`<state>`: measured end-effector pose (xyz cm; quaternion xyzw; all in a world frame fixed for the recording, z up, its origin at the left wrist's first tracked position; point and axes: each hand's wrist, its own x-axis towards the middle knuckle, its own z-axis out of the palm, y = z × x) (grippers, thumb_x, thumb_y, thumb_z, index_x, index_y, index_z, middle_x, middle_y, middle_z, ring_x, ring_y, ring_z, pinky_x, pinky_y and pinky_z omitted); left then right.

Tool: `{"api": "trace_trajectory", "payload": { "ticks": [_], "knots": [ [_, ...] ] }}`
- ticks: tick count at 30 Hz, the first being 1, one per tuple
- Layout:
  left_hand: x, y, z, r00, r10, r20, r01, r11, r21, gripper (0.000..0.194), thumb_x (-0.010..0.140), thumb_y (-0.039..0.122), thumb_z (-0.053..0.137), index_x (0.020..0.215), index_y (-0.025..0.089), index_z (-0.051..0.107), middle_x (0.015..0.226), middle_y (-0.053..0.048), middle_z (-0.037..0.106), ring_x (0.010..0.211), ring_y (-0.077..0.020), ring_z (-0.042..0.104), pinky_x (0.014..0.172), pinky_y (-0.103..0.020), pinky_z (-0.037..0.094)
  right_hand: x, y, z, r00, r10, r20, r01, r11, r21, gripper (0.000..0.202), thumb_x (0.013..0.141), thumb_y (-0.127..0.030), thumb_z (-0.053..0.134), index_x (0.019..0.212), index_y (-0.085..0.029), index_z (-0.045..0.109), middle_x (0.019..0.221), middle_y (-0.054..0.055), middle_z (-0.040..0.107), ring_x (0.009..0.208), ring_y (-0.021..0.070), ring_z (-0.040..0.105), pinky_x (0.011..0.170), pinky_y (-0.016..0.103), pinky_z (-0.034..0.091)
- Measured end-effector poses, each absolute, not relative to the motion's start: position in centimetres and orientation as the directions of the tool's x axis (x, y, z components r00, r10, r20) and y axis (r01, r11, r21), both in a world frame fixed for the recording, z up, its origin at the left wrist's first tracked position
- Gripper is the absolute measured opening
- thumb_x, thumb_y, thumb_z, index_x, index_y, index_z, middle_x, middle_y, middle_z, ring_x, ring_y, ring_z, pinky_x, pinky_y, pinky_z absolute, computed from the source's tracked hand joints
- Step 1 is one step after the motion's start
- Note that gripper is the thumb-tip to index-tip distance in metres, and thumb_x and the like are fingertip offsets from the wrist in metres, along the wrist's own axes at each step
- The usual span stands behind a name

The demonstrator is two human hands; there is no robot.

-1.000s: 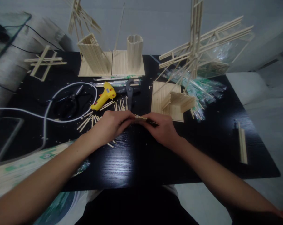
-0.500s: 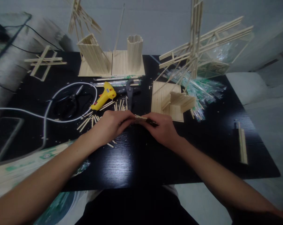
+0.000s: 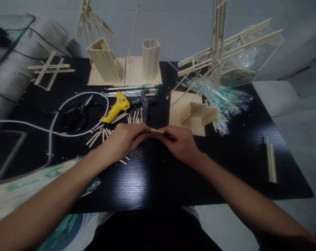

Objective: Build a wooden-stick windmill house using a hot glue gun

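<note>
Between my two hands is a small row of wooden sticks (image 3: 157,131), seen end-on and mostly covered by fingers. My left hand (image 3: 128,139) pinches its left end, thumb below and fingers above. On the right end, my right hand (image 3: 180,142) is closed in the same way. Cut stick pieces (image 3: 104,134) lie scattered by my left hand. Just beyond it are a yellow glue gun (image 3: 116,107) and a dark-handled cutter (image 3: 145,104). A stick base with low walls (image 3: 176,108) stands beyond my right hand.
At the back stand a triangular stick tower (image 3: 105,61) and a round stick holder (image 3: 151,59). A stick windmill frame (image 3: 217,59) rises at right above plastic-wrapped sticks (image 3: 225,101). A white cable (image 3: 51,129) loops around black pliers (image 3: 82,109) at left. Sticks (image 3: 271,162) lie far right.
</note>
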<state>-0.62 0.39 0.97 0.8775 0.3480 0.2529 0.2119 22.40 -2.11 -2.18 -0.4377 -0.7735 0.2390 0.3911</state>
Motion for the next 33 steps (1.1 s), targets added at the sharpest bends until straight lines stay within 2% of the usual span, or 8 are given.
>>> {"api": "trace_trajectory", "payload": {
  "ticks": [14, 17, 19, 22, 26, 28, 30, 33],
  "knots": [
    [-0.6, 0.4, 0.8, 0.624, 0.721, 0.3, 0.503, -0.665, 0.552, 0.012, 0.101, 0.022, 0.063, 0.101, 0.016, 0.074, 0.084, -0.002, 0.079, 0.07, -0.0138, 0.074, 0.069, -0.023, 0.056, 22.4, -2.2, -2.1, -0.317, 0.871, 0.374, 0.476, 0.488, -0.732, 0.011, 0.098, -0.028, 0.071, 0.101, -0.021, 0.079, 0.092, 0.004, 0.082, 0.08, 0.0183, 0.075, 0.076, 0.03, 0.057],
    [-0.6, 0.4, 0.6, 0.607, 0.739, 0.293, 0.498, -0.641, 0.584, 0.012, 0.101, 0.024, 0.065, 0.104, 0.017, 0.075, 0.088, -0.001, 0.081, 0.074, -0.0143, 0.077, 0.072, -0.023, 0.057, 22.4, -2.3, -2.0, -0.279, 0.897, 0.342, 0.437, 0.436, -0.786, 0.012, 0.096, -0.029, 0.073, 0.101, -0.021, 0.08, 0.095, 0.005, 0.082, 0.083, 0.0194, 0.076, 0.079, 0.032, 0.059],
    [-0.6, 0.3, 0.7, 0.575, 0.764, 0.293, 0.498, -0.611, 0.615, 0.015, 0.1, 0.027, 0.067, 0.108, 0.019, 0.076, 0.092, -0.002, 0.082, 0.077, -0.0154, 0.078, 0.075, -0.024, 0.059, 22.5, -2.2, -1.8, -0.211, 0.941, 0.265, 0.37, 0.328, -0.869, 0.014, 0.092, -0.032, 0.077, 0.1, -0.02, 0.08, 0.094, 0.005, 0.083, 0.082, 0.0198, 0.076, 0.077, 0.032, 0.06],
    [-0.9, 0.2, 1.2, 0.488, 0.831, 0.267, 0.501, -0.517, 0.694, 0.028, 0.098, 0.035, 0.07, 0.121, 0.02, 0.074, 0.097, -0.004, 0.083, 0.081, -0.0182, 0.079, 0.076, -0.027, 0.062, 22.8, -1.8, -1.3, -0.184, 0.982, 0.045, 0.137, 0.071, -0.988, 0.021, 0.084, -0.036, 0.084, 0.097, -0.02, 0.081, 0.091, 0.004, 0.083, 0.08, 0.0192, 0.076, 0.075, 0.032, 0.062],
    [-1.3, 0.2, 1.9, 0.544, 0.805, 0.237, 0.387, -0.491, 0.78, 0.054, 0.093, 0.034, 0.073, 0.144, 0.021, 0.059, 0.123, -0.01, 0.077, 0.108, -0.0246, 0.076, 0.095, -0.037, 0.062, 23.0, -1.3, -1.0, -0.286, 0.943, -0.171, -0.139, -0.217, -0.966, 0.032, 0.074, -0.039, 0.092, 0.098, -0.021, 0.08, 0.093, 0.003, 0.083, 0.083, 0.0182, 0.077, 0.077, 0.032, 0.063],
    [-1.3, 0.2, 2.0, 0.619, 0.746, 0.246, 0.333, -0.532, 0.778, 0.077, 0.085, 0.037, 0.082, 0.153, 0.024, 0.049, 0.139, -0.013, 0.067, 0.123, -0.0286, 0.068, 0.107, -0.044, 0.057, 23.0, -1.3, -1.0, -0.315, 0.925, -0.211, -0.194, -0.28, -0.94, 0.035, 0.071, -0.039, 0.093, 0.098, -0.021, 0.08, 0.092, 0.003, 0.082, 0.082, 0.0176, 0.077, 0.075, 0.031, 0.063],
    [-1.2, 0.2, 1.9, 0.66, 0.712, 0.241, 0.328, -0.562, 0.759, 0.093, 0.077, 0.041, 0.089, 0.156, 0.025, 0.042, 0.145, -0.014, 0.06, 0.129, -0.0311, 0.063, 0.111, -0.048, 0.054, 22.9, -1.3, -1.0, -0.333, 0.914, -0.233, -0.22, -0.315, -0.923, 0.036, 0.069, -0.036, 0.095, 0.098, -0.021, 0.08, 0.089, 0.002, 0.082, 0.08, 0.0167, 0.077, 0.074, 0.029, 0.063],
    [-1.1, 0.2, 1.7, 0.675, 0.707, 0.211, 0.373, -0.573, 0.729, 0.095, 0.074, 0.044, 0.091, 0.153, 0.025, 0.042, 0.145, -0.014, 0.057, 0.128, -0.0313, 0.062, 0.11, -0.048, 0.054, 22.8, -1.4, -0.9, -0.344, 0.904, -0.253, -0.219, -0.34, -0.915, 0.035, 0.067, -0.033, 0.097, 0.096, -0.021, 0.08, 0.089, 0.001, 0.082, 0.078, 0.0158, 0.076, 0.075, 0.029, 0.063]
  ]
}}
